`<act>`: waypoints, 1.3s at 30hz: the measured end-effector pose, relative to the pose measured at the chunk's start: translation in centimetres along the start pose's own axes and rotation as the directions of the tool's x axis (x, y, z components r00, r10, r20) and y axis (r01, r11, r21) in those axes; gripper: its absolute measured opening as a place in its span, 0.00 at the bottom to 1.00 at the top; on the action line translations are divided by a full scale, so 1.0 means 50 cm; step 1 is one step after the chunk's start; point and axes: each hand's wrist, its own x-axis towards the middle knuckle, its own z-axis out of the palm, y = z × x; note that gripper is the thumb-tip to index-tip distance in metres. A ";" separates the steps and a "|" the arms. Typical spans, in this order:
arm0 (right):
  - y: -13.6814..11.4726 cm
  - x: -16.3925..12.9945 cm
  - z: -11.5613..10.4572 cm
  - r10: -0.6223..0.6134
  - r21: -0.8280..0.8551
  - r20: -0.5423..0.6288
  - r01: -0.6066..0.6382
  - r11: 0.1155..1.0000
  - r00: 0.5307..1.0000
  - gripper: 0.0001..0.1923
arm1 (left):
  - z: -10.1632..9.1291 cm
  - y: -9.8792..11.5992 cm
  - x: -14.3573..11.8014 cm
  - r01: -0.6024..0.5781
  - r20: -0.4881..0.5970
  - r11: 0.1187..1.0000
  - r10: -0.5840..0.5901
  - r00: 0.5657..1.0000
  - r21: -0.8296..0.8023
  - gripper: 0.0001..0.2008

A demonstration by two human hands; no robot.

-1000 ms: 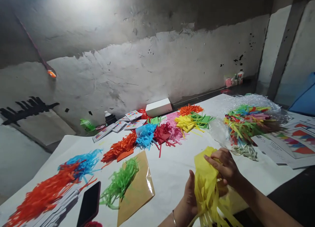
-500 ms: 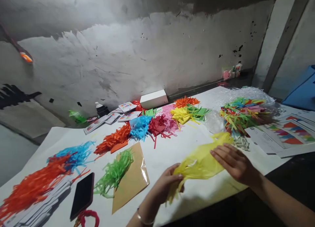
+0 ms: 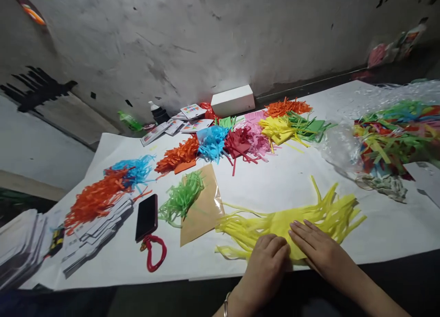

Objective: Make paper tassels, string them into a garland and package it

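A sheet of yellow tissue paper (image 3: 280,220), cut into fringe at both ends, lies spread on the white-covered table near its front edge. My right hand (image 3: 318,246) rests flat on its plain middle band, fingers stretched out and close together. Beside it, my left hand (image 3: 270,257) has its fingers curled over the near edge of the same sheet; the thumb is hidden. Just left of the fringe lies a brown envelope (image 3: 201,225) with a bundle of green tissue strips (image 3: 184,198) partly on it.
A phone (image 3: 146,217) with a red cord strap (image 3: 165,253) lies to the left, near orange fringe (image 3: 98,198) and paper slips (image 3: 99,230). Coloured tassels (image 3: 211,143), a white box (image 3: 232,101) and printed cards (image 3: 194,111) line the back. Clear plastic (image 3: 340,145) lies at right.
The yellow tissue paper, held up and bunched between both hands before, now lies spread on the table with its fringe fanned out. My right hand has flattened onto it. The view has shifted.
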 end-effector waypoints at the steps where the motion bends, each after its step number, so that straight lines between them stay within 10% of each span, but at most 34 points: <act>1: 0.000 -0.005 -0.009 -0.007 0.021 0.000 0.007 1.000 1.000 0.21 | 0.006 0.002 0.002 0.011 -0.017 1.000 -0.011 1.000 -0.007 0.11; 10: -0.021 -0.003 -0.037 0.148 0.318 -0.016 -0.136 0.938 0.989 0.11 | -0.015 -0.009 -0.016 0.005 -0.133 0.996 -0.016 0.991 -0.085 0.10; 21: -0.011 0.019 -0.057 0.338 0.528 0.247 -0.419 0.739 0.908 0.09 | -0.021 0.009 -0.005 0.132 -0.076 0.983 -0.143 0.987 -0.127 0.06; 25: -0.004 0.030 -0.073 0.309 0.507 0.339 -0.449 0.735 0.889 0.08 | -0.025 0.008 -0.002 0.156 -0.051 0.973 -0.167 0.985 -0.172 0.09; 33: -0.018 0.041 -0.054 0.213 0.344 0.144 -0.251 0.905 0.966 0.09 | -0.014 0.001 0.004 0.157 -0.103 0.984 -0.166 0.981 -0.085 0.09; 39: 0.023 0.050 -0.053 0.389 0.115 0.387 -0.463 0.879 0.836 0.09 | -0.019 -0.002 0.034 0.361 0.069 0.931 -0.364 0.929 0.053 0.10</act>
